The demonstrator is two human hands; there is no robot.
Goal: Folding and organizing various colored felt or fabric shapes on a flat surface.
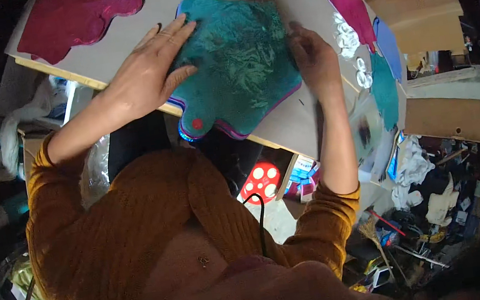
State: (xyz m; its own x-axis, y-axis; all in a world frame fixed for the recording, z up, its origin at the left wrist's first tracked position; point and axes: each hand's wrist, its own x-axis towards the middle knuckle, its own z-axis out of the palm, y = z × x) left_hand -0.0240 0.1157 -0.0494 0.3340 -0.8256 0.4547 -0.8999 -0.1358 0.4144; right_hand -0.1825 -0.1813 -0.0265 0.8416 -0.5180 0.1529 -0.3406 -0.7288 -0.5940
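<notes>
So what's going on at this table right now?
A person in a mustard sweater presses both hands on a stack of wavy-edged fabric pieces, the teal piece on top. The left hand lies flat on its left edge, the right hand on its right edge. The stack overhangs the near edge of a pale board. A dark red piece lies farther back.

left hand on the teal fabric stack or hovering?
Touching. The head view shows the left hand lying flat, fingers spread over the top-left edge of the teal fabric stack, with no gap visible.
</notes>
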